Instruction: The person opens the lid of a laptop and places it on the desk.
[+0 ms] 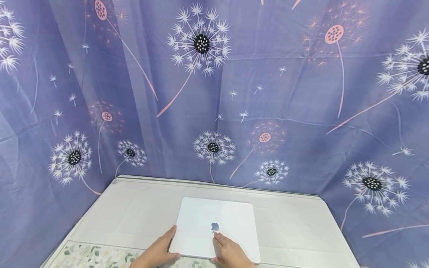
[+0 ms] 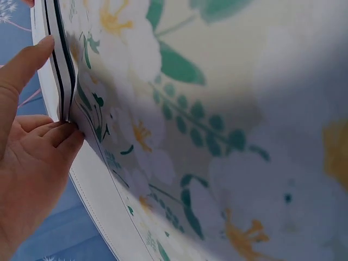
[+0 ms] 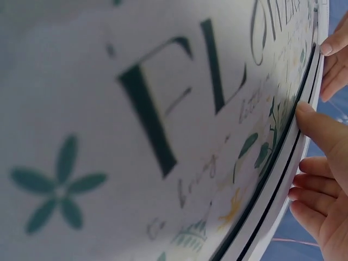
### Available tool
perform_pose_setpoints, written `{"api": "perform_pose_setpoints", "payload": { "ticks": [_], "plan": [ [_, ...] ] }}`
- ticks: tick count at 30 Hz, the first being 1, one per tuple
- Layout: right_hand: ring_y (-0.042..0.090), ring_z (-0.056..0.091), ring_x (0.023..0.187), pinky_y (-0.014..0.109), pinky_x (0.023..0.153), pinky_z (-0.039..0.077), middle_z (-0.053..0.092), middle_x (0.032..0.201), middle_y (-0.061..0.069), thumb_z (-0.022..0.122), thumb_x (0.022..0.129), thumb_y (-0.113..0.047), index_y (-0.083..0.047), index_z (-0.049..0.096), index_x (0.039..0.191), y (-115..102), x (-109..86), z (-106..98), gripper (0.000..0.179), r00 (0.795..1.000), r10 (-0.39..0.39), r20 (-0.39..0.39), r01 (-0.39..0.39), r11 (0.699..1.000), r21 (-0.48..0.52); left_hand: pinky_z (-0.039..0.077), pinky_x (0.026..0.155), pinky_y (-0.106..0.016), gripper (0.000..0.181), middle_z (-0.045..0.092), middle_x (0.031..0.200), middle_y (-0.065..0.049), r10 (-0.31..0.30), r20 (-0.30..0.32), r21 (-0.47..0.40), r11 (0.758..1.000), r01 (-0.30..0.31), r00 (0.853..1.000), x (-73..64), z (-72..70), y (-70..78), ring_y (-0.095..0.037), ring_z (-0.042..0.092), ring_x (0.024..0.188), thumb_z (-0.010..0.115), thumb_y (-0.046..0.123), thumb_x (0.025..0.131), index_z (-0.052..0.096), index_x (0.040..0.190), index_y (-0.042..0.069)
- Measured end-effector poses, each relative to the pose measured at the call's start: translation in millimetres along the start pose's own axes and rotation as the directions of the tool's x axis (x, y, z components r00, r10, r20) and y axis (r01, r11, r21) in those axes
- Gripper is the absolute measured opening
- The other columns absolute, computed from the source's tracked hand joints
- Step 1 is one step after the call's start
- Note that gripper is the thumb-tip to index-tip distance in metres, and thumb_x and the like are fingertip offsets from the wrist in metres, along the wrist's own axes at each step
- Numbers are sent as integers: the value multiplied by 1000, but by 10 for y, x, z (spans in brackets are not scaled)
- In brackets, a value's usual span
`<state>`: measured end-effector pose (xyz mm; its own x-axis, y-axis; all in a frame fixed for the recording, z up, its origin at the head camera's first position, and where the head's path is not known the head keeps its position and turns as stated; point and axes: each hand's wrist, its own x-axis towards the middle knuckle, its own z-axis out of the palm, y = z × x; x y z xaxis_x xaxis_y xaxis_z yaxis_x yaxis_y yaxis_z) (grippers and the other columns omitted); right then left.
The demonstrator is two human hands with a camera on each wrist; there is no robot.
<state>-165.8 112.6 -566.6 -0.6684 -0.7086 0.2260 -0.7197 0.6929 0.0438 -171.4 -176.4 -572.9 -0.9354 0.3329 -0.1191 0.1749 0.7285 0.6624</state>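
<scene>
A closed Apple laptop (image 1: 201, 219) lay with its lid up, a flat, pale silver slab with rounded corners, its plain top marked near the middle by a dark, glossy Apple logo (image 1: 215, 226). The wrist views caught its thin side, where a narrow dark seam ran between the pale lid and base. It was on the white surface (image 1: 291, 219), around the middle of its width, with its front edge over a floral mat (image 1: 104, 255) along the person's side; whether that edge touched the mat could not be told. The left hand (image 1: 157, 248) was at the front left corner, its fingers (image 1: 170, 233) close together along the left side and its thumb spread away from them, the tip against the front edge. The laptop therefore stood just to the right of those fingers. The right hand (image 1: 231, 251) rested on the lid, right of its middle, with its fingers (image 1: 221, 240) extended and held together, their tips just below the logo; its thumb stood apart from them, at the front edge. Most of the lid reached beyond both hands, toward a blue-violet curtain (image 1: 248, 89) printed with white and pink dandelions.
</scene>
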Motion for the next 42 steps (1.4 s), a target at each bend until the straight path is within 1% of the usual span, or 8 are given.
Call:
{"api": "perform_pose_setpoints", "payload": {
  "ticks": [5,14,18,23,26,34,37,42],
  "plan": [
    [20,63,111,26,90,54,66,119,13,72,80,-46,-1,65,117,-15,-2,16,58,999,-23,-37,21,999,-42,30,107,-61,100,36,145,-32,13,-9,15,1000,-13,1000,-3,8,-15,-46,39,131,79,40,70,33,142,-12],
    [19,62,113,26,91,54,65,120,13,66,86,-44,-1,64,118,-31,-17,-17,53,999,-31,-7,31,999,-32,30,107,-60,99,36,145,-31,30,-10,35,999,-29,1000,-12,31,-14,-46,39,132,78,39,71,32,143,-12],
    [18,63,111,24,90,54,66,118,12,65,86,-44,-2,64,116,-38,-11,-43,51,998,-56,-9,56,995,-77,29,109,-59,101,35,146,-30,13,-23,43,999,-12,1000,-4,31,-14,-45,38,133,78,41,69,32,143,-11],
    [16,65,107,21,87,54,67,113,10,65,86,-44,-4,65,113,-29,14,-69,48,994,-104,-31,99,985,-142,28,110,-59,108,34,147,-31,-29,-52,28,999,30,998,9,17,-18,-45,36,134,80,43,65,31,144,-10],
    [15,65,105,20,86,54,68,111,9,64,87,-44,-5,66,112,-20,22,-89,46,989,-139,-42,130,976,-172,27,110,-59,110,33,148,-30,-55,-59,22,998,56,997,8,17,-39,-45,34,135,80,46,62,31,144,-9],
    [17,67,103,21,85,55,69,107,10,63,91,-36,-4,67,109,3,18,-134,37,971,-223,-87,198,952,-232,19,113,-60,116,31,149,-28,-86,-60,-5,996,86,994,28,41,-141,-45,25,140,78,55,57,33,144,-7],
    [18,67,102,22,84,55,69,106,11,64,90,-34,-3,67,109,8,26,-152,36,962,-255,-101,222,940,-259,18,113,-60,117,31,150,-27,-89,-53,-5,996,89,995,35,41,-162,-44,24,140,77,57,57,33,144,-7],
    [22,67,103,25,86,56,69,107,16,71,84,-28,1,64,111,17,42,-242,41,946,-313,-83,276,913,-299,16,113,-60,114,30,150,-27,-64,-44,-12,998,64,997,32,33,-168,-44,23,140,75,58,59,35,145,-5]
  ]
}}
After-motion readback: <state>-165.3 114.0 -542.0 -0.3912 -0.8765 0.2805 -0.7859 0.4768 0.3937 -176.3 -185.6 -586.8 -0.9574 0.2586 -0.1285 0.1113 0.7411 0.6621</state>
